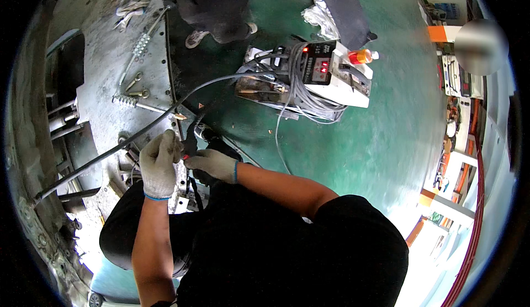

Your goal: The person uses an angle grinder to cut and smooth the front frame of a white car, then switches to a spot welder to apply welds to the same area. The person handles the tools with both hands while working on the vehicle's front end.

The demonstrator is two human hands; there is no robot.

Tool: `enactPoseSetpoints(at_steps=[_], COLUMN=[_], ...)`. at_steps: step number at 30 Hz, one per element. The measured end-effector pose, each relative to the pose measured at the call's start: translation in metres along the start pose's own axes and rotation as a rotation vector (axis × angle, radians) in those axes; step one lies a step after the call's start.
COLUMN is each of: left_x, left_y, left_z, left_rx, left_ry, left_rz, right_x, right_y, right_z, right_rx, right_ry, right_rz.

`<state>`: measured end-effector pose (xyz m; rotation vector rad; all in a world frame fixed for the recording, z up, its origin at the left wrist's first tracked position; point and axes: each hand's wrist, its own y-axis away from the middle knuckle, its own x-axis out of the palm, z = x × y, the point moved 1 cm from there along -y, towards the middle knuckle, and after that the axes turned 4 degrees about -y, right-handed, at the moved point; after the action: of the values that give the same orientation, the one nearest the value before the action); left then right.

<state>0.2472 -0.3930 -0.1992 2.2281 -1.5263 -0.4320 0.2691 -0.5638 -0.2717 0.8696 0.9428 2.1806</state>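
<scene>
My left hand (159, 165), in a pale work glove, is raised at the edge of a worn grey metal vehicle panel (99, 83). Its fingers are bent together around something small and dark that I cannot make out. Beside it, my right hand (215, 164), gloved too, pinches a small item with a red part (186, 157); the fingertips hide most of it. The two hands nearly meet above my lap. Just beyond them a thick grey cable (149, 125) crosses the panel. A rod with a coil spring (126, 102) lies on the panel, next to a small ring-ended metal part (134, 81).
A white machine (337, 78) with red lit displays stands on the green floor (381, 147), draped with looped cable. On top sits a bottle of orange liquid (360, 57). Another person's dark-clothed legs (215, 3) are ahead. Loose gloves (131, 12) lie on the panel.
</scene>
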Motion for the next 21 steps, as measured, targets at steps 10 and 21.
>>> enactPoseSetpoints(at_steps=[10, 21], left_x=[0.006, 0.008], left_y=[0.002, -0.002], left_z=[-0.003, 0.0], left_rx=[-0.021, -0.036], left_ry=[0.065, 0.059], left_rz=[-0.038, -0.077], right_x=[0.004, 0.006], right_y=[-0.015, -0.013], right_z=[-0.02, -0.016], right_rx=[-0.084, -0.038], right_ry=[0.123, -0.025], right_rz=[-0.006, -0.013])
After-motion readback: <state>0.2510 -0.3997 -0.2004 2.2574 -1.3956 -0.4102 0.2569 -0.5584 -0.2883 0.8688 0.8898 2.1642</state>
